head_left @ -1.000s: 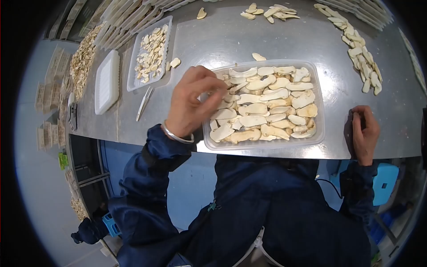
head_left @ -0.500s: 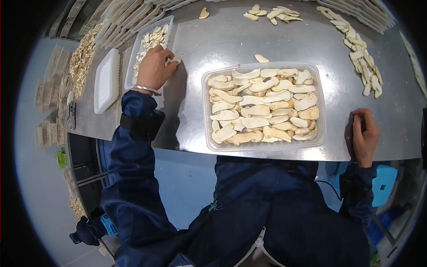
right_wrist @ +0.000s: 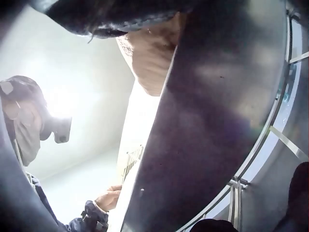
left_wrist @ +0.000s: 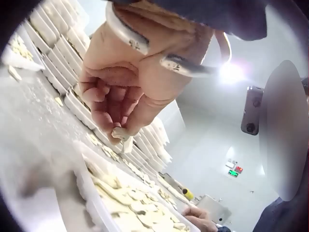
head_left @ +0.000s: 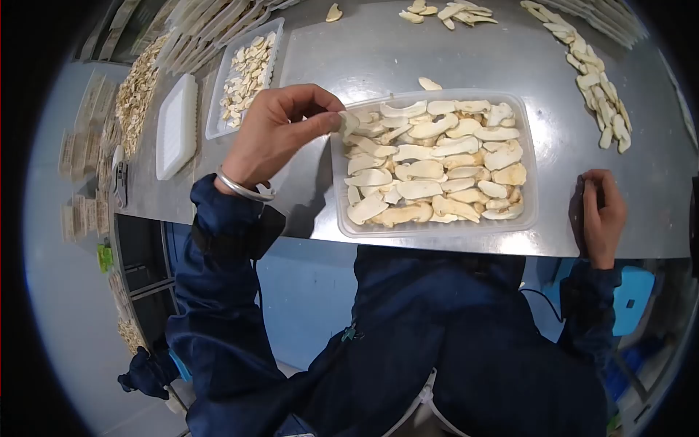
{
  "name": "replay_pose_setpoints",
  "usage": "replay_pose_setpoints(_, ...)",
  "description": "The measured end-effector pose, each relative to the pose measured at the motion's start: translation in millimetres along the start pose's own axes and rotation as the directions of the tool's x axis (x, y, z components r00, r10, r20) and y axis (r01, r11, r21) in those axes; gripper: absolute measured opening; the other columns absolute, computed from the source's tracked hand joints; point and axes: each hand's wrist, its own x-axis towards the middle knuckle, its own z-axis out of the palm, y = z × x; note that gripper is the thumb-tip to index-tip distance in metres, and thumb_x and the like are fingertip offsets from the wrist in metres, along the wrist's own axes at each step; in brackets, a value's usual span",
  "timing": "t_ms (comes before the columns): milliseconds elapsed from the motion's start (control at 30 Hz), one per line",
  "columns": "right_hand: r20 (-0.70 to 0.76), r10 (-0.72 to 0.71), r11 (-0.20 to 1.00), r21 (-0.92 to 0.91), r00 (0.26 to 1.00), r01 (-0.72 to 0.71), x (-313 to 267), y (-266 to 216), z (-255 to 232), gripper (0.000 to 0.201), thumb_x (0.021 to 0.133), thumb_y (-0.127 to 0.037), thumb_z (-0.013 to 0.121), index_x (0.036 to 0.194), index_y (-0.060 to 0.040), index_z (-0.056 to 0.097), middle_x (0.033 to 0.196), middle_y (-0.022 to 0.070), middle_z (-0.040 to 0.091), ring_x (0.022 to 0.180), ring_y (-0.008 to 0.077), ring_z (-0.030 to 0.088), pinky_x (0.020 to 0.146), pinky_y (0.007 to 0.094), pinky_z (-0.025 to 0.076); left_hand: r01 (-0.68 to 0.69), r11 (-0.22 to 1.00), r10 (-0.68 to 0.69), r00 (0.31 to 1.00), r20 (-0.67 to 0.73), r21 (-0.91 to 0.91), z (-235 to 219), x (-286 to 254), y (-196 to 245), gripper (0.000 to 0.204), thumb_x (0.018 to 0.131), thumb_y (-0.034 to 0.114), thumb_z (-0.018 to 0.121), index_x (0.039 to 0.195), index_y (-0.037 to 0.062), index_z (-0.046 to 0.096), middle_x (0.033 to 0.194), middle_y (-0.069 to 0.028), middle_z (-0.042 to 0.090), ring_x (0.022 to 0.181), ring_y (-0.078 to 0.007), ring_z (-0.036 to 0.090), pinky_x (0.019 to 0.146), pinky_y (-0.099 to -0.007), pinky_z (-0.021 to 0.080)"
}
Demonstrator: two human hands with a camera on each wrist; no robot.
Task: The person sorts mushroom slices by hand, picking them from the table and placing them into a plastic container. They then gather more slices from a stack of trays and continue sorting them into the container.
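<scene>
My left hand [head_left: 273,135] pinches a small pale mushroom slice [left_wrist: 120,134] between thumb and fingertips. In the head view it hangs over the upper left corner of a translucent plastic tray [head_left: 530,197]. Rows of cream-coloured mushroom slices [head_left: 419,191], laid lengthwise side by side, fill that tray. To the right of it my right hand [head_left: 604,218] rests at the table's front edge, fingers loosely curled and nothing held. The right wrist view shows only part of that hand, beyond the table edge.
A second tray [head_left: 212,131] at the left holds smaller slices, beside a white ribbed tray [head_left: 175,138]. One loose slice [head_left: 429,84] lies behind the full tray. A long row of slices [head_left: 597,87] runs down the right, and stacked trays [head_left: 218,33] line the back.
My left hand went from the full tray to the slices beside the left tray, then came back to the full tray's corner with a slice. The right hand stayed put.
</scene>
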Motion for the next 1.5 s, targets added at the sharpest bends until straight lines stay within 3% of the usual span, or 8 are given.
replay_pose_setpoints(633,0.022,-0.015,1.000,-0.017,1.000,0.015,1,-1,-1,0.006,0.090,-0.001,0.055,0.093,0.0006,0.060,0.077,0.0094,0.060,0.069,0.0149,0.057,0.065,0.0276,0.046,0.146,0.953,-0.191,0.970,-0.151,-0.267,45,-41,-10,0.011,0.084,-0.002,0.064,0.095,-0.0027,0.064,0.080,0.0017,0.059,0.068,-0.0021,0.051,0.062,-0.0174,0.043)
replay_pose_setpoints(733,0.026,-0.014,1.000,-0.019,1.000,0.014,2,-2,-3,0.006,0.090,-0.001,0.056,0.093,0.0006,0.060,0.077,0.0093,0.060,0.068,0.0150,0.056,0.064,0.0276,0.045,0.087,0.979,-0.122,0.974,-0.193,-0.182,48,-39,-19,0.012,0.082,-0.001,0.065,0.094,-0.0027,0.064,0.079,0.0007,0.059,0.067,-0.0024,0.049,0.060,-0.0181,0.042)
replay_pose_setpoints(833,0.018,-0.012,1.000,-0.028,1.000,0.012,2,-3,-3,0.006,0.090,-0.001,0.056,0.093,0.0006,0.060,0.076,0.0090,0.059,0.068,0.0150,0.056,0.064,0.0277,0.045,0.032,0.988,0.003,0.974,-0.229,0.149,48,-41,-9,0.015,0.079,0.000,0.068,0.094,-0.0013,0.064,0.077,-0.0001,0.057,0.065,-0.0046,0.048,0.060,-0.0199,0.041)
replay_pose_setpoints(933,0.006,-0.041,0.998,-0.038,0.999,0.041,2,0,-2,0.006,0.090,-0.002,0.056,0.093,0.0007,0.060,0.075,0.0089,0.059,0.067,0.0150,0.055,0.063,0.0278,0.045,-0.070,0.975,0.127,0.954,-0.271,0.212,47,-40,-12,0.017,0.076,0.001,0.068,0.093,0.0009,0.065,0.076,-0.0003,0.054,0.064,-0.0073,0.048,0.060,-0.0219,0.041)
replay_pose_setpoints(1067,0.014,-0.040,0.999,-0.027,0.999,0.040,2,-2,-3,0.006,0.089,-0.002,0.056,0.093,0.0009,0.060,0.075,0.0097,0.059,0.065,0.0156,0.055,0.062,0.0286,0.045,-0.033,0.965,0.110,0.952,-0.286,0.259,26,-29,-19,0.016,0.077,0.001,0.069,0.093,0.0027,0.066,0.077,0.0003,0.053,0.065,-0.0081,0.047,0.061,-0.0228,0.042)
replay_pose_setpoints(1200,0.017,-0.038,0.998,-0.055,0.999,0.039,3,-4,-3,0.006,0.089,-0.001,0.056,0.093,0.0014,0.060,0.074,0.0110,0.058,0.064,0.0169,0.055,0.061,0.0292,0.045,-0.081,0.926,0.235,0.887,-0.397,0.368,-7,4,-20,0.015,0.080,0.003,0.067,0.094,0.0023,0.067,0.071,-0.0003,0.056,0.063,-0.0089,0.049,0.060,-0.0243,0.043)
replay_pose_setpoints(1300,-0.001,-0.056,0.998,-0.030,0.998,0.056,3,-2,-2,0.006,0.088,0.000,0.056,0.093,0.0018,0.060,0.074,0.0113,0.057,0.063,0.0175,0.054,0.061,0.0289,0.044,-0.114,0.875,0.321,0.864,-0.388,0.471,-34,54,-24,0.017,0.083,0.014,0.066,0.095,0.0018,0.070,0.072,-0.0082,0.068,0.065,-0.0146,0.064,0.062,-0.0289,0.049)
replay_pose_setpoints(1500,-0.010,-0.028,0.999,-0.027,1.000,0.028,4,-8,-3,0.006,0.087,0.001,0.056,0.091,0.0018,0.060,0.072,0.0102,0.056,0.061,0.0158,0.052,0.059,0.0275,0.042,0.030,0.814,0.183,0.934,-0.305,0.580,-64,173,-64,0.038,0.083,0.038,0.067,0.086,0.0002,0.073,0.071,-0.0153,0.069,0.068,-0.0230,0.069,0.066,-0.0351,0.052)
